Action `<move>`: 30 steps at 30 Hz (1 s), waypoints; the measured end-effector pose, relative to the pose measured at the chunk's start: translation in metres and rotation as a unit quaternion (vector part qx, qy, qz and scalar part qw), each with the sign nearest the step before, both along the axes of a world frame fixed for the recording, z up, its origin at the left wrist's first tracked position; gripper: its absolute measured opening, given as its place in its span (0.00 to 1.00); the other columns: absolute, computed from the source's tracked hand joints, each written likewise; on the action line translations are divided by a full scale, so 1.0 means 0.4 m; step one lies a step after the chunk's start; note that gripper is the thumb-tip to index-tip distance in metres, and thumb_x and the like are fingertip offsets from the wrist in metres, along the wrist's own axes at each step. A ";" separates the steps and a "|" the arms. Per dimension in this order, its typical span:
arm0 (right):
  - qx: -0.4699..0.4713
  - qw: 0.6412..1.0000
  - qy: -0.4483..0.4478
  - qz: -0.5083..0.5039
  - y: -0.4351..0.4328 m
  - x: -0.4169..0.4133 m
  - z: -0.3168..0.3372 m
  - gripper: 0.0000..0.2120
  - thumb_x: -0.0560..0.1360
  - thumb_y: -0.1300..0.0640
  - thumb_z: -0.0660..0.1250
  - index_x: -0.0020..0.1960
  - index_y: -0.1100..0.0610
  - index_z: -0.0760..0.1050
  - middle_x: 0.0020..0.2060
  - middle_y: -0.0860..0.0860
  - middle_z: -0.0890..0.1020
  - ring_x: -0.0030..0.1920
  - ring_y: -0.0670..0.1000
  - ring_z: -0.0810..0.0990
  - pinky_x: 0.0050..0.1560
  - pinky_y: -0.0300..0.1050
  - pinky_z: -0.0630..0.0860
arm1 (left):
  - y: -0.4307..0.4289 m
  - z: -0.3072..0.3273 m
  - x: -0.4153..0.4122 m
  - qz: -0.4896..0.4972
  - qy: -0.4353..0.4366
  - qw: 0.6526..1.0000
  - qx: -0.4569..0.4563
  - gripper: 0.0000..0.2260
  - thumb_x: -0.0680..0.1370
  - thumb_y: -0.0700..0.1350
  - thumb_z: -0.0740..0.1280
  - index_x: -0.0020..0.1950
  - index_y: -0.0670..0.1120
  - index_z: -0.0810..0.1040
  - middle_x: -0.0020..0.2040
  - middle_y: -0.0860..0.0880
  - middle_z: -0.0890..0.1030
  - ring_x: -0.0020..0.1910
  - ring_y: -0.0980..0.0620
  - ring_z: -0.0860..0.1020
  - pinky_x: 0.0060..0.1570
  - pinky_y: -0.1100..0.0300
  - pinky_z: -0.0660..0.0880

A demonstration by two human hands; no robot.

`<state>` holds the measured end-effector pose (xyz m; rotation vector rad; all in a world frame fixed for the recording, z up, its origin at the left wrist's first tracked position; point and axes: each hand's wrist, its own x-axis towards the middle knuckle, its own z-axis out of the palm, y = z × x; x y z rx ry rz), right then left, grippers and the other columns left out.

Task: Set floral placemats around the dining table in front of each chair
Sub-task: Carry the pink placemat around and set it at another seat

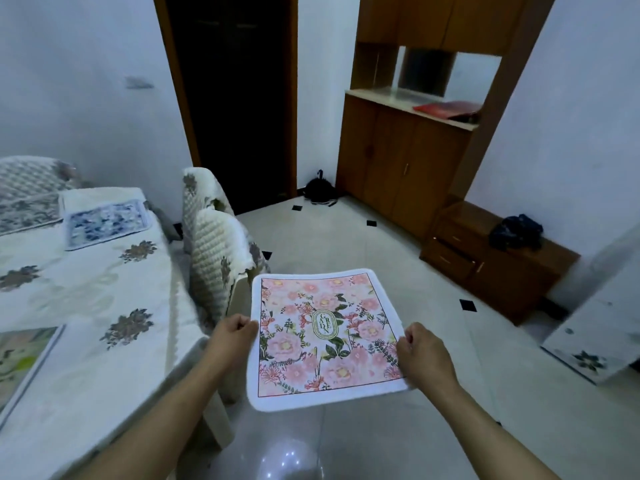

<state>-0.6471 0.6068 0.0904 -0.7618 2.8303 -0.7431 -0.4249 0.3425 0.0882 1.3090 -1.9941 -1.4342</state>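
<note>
Fingers of the left hand and right hand curl closed on opposite side edges of a pink floral placemat (white border, green oval reading "GARDEN"), held flat at lower centre above the tiled floor, right of the cloth-covered dining table.

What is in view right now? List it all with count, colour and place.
Pink mat: 1, pink floral, held above the floor.
Blue mat: 1, blue-white, far end of table.
Third mat: 1, greenish, partly seen, near table edge at left.
Table: 1, white floral cloth, left.
Chairs: 2 at table's right side, a third at far left, quilted covers.
Cabinet: 1, brown, rear wall.
Red item: 1, on cabinet counter.
Low drawers: 1, brown, right.
Dark cloth: 1, on drawers.
Left hand: grips mat's left edge.
Right hand: grips mat's right edge.
</note>
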 end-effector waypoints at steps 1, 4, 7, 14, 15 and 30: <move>0.001 1.000 0.002 0.000 -0.037 -0.043 0.007 0.08 0.76 0.55 0.60 0.39 0.55 0.67 0.37 0.53 0.78 0.39 0.56 0.76 0.36 0.47 0.67 | -0.032 0.004 -0.039 0.002 0.006 1.000 0.004 0.11 0.77 0.44 0.65 0.34 0.47 0.73 0.30 0.49 0.79 0.30 0.50 0.77 0.34 0.58 0.71; 0.002 1.000 0.006 0.005 -0.146 -0.162 0.023 0.07 0.76 0.55 0.61 0.40 0.56 0.69 0.38 0.54 0.78 0.39 0.57 0.76 0.36 0.47 0.67 | -0.120 0.018 -0.131 0.009 0.007 1.000 0.005 0.11 0.77 0.45 0.66 0.34 0.46 0.75 0.30 0.50 0.79 0.30 0.51 0.76 0.35 0.56 0.71; 0.005 0.999 0.002 0.036 -0.276 -0.272 0.015 0.07 0.76 0.55 0.61 0.40 0.55 0.68 0.38 0.54 0.78 0.40 0.57 0.75 0.36 0.47 0.67 | -0.216 0.012 -0.195 0.039 0.006 0.999 0.020 0.10 0.78 0.45 0.66 0.38 0.42 0.77 0.36 0.43 0.84 0.35 0.46 0.81 0.39 0.51 0.78; -0.002 0.984 0.001 0.177 -0.714 -0.489 -0.042 0.08 0.76 0.57 0.61 0.39 0.56 0.67 0.35 0.52 0.76 0.37 0.57 0.73 0.35 0.47 0.65 | -0.445 -0.014 -0.268 0.168 -0.004 0.985 0.029 0.10 0.79 0.43 0.65 0.40 0.41 0.78 0.36 0.44 0.85 0.34 0.46 0.84 0.33 0.58 0.76; -0.010 0.978 0.004 0.207 -0.794 -0.515 -0.045 0.08 0.76 0.57 0.61 0.39 0.56 0.67 0.35 0.52 0.75 0.37 0.56 0.73 0.36 0.47 0.66 | -0.475 -0.018 -0.270 0.194 -0.004 0.981 0.027 0.10 0.79 0.44 0.65 0.39 0.42 0.77 0.35 0.45 0.84 0.33 0.47 0.83 0.33 0.58 0.75; 0.013 0.801 0.029 0.598 -1.823 -0.289 -0.059 0.11 0.75 0.61 0.61 0.35 0.56 0.65 0.30 0.51 0.71 0.30 0.53 0.69 0.28 0.45 0.57 | -0.698 -0.134 -0.119 0.574 0.031 0.817 0.051 0.10 0.79 0.41 0.64 0.37 0.44 0.73 0.32 0.51 0.78 0.31 0.52 0.76 0.33 0.57 0.69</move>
